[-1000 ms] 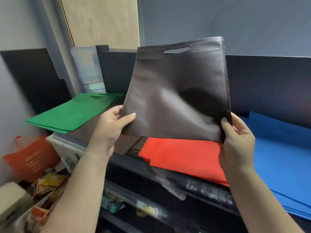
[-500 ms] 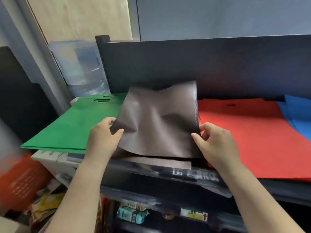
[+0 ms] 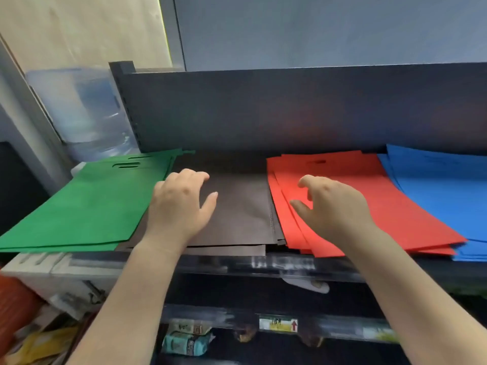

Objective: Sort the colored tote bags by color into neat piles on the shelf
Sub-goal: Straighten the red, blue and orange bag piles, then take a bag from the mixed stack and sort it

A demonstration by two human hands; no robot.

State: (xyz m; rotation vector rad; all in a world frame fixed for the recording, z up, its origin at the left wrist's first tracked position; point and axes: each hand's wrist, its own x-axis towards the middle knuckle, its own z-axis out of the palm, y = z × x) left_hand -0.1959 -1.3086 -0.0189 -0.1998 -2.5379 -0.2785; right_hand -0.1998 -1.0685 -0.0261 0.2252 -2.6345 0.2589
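Head view: four piles (image 3: 242, 209), two hands (image 3: 181, 204).

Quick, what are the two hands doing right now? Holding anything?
Left hand: open, fingers resting on the brown bag pile, gripping nothing.
Right hand: open, fingers loosely curled over the red bags, holding nothing.

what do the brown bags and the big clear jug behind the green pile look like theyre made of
The brown bags: probably non-woven fabric, matte with no gloss, lying thin and flat, with a stitched seam along the right edge. The clear jug: likely translucent plastic with a bluish tint; its surface is blurred here, so glass cannot be fully ruled out.
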